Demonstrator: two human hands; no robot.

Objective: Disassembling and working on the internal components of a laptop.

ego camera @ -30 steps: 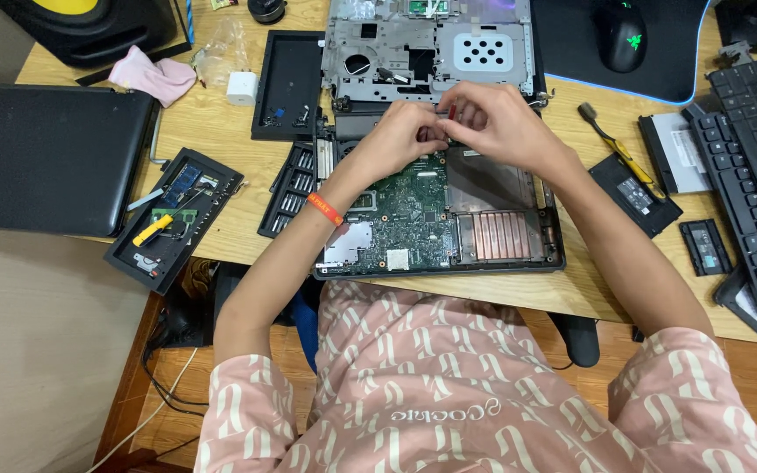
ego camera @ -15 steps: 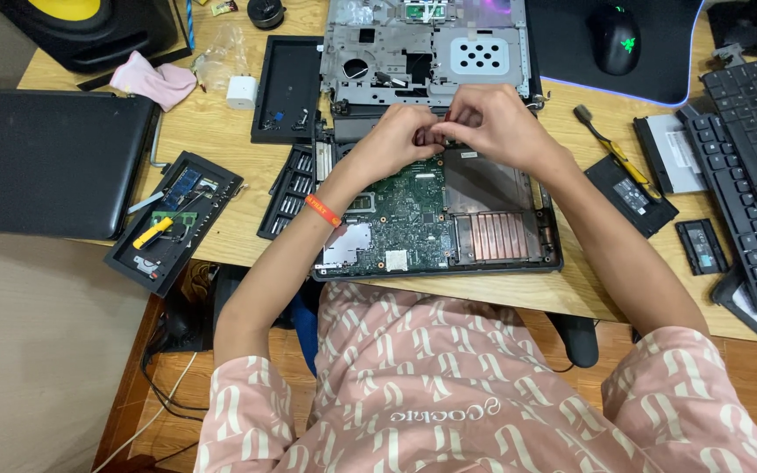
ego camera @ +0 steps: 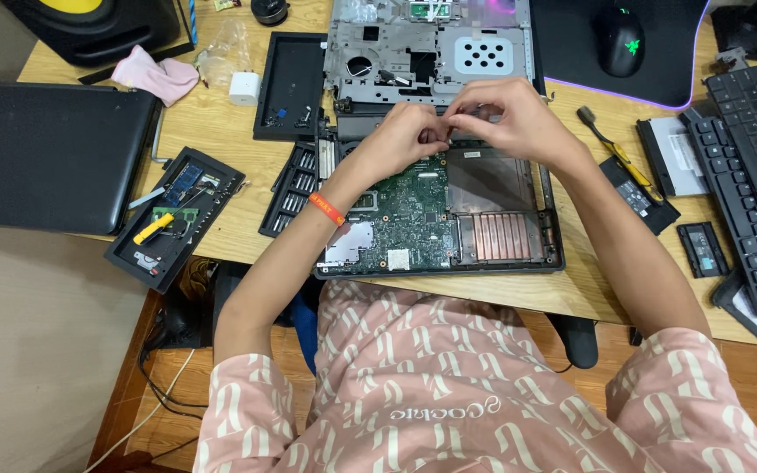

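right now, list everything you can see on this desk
opened laptop base: 1, black shell, green board, desk centre
metal frame panel: 1, grey, behind base
bit set: 1, black, left of base
parts tray: 1, black, behind bit set
closed laptop: 1, black, far left
mouse: 1, black, on mat
keyboard: 1, black, right
pink cloth: 1, back left
left hand: orange wristband, over base
right hand: fingertips meeting left

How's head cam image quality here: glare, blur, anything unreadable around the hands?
Head view: even, soft lighting, no hard shadows; sharp overall. Mild glare on the grey laptop chassis and a purple glow along the mouse pad edge. Left hand and right hand meet over the motherboard; what they pinch is hidden.
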